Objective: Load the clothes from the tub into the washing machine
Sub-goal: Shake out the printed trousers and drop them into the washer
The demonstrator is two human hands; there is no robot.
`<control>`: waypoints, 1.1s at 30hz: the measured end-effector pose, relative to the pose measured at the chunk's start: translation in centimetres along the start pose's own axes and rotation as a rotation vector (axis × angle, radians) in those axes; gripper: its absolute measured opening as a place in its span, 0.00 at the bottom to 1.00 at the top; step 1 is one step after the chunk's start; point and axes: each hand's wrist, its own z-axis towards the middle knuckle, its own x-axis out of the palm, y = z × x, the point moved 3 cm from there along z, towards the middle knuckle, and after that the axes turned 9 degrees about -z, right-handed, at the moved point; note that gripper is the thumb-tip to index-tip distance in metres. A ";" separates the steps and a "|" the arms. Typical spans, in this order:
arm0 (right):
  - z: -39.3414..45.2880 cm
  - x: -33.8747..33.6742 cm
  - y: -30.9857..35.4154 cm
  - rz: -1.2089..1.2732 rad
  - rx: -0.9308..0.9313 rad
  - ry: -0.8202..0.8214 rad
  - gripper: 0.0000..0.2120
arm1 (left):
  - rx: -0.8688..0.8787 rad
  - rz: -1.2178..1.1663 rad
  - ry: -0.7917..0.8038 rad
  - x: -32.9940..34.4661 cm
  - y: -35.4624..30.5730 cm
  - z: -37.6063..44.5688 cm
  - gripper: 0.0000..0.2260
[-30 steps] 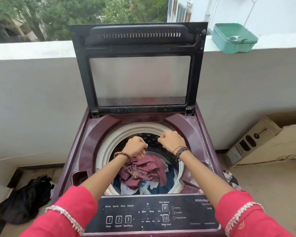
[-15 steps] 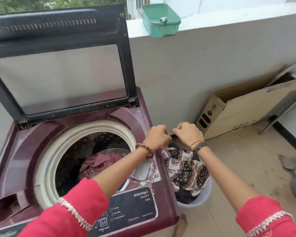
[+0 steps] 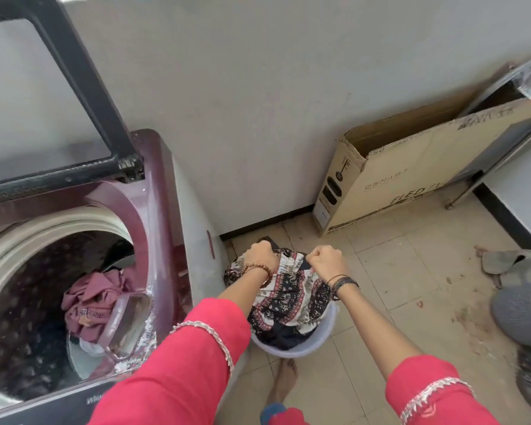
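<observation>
Patterned black-and-cream cloth, the printed garment (image 3: 288,299), is lying heaped on top of the tub (image 3: 298,348), directly under both fists. The left hand (image 3: 259,257) is curling its fingers round the gathered edge at the near-machine side, and the right hand (image 3: 327,262) is clenching the same edge just beside it, so the two are holding one piece spread between them. That paired grip looks meant for lifting the whole garment out in one go rather than dragging a corner. Both hands are sitting just above the pile, and I judge the lift is only beginning, since most of the cloth is draping down into the tub.

To the left of the left hand, the washing machine (image 3: 163,210) is standing with its lid (image 3: 59,96) propped upright, leaving the drum open for loading; a maroon garment (image 3: 89,302) is already lying inside, so part of the load is done. Beyond the right hand, a cardboard box (image 3: 411,179) is leaning against the wall.

Fingertips are tucked under the fists, so how deep the grip goes is hidden. Darker clothing under the print is showing only at the tub's near rim, and how much is left below cannot be told. The drum's left side is cut off by the frame edge.
</observation>
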 end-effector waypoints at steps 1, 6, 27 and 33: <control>1.1 0.8 -1.1 0.016 0.015 0.018 0.08 | -0.012 0.002 -0.009 1.1 0.3 0.7 0.10; 6.5 5.4 -5.5 0.093 0.071 0.103 0.09 | 0.065 0.115 -0.040 6.3 1.3 5.4 0.11; 24.4 17.7 -11.4 -0.234 -0.281 0.087 0.07 | 0.393 0.598 0.100 20.4 7.4 21.1 0.19; 25.2 18.8 -11.2 -0.395 -0.432 0.101 0.25 | 0.329 0.177 0.039 18.7 8.7 20.9 0.11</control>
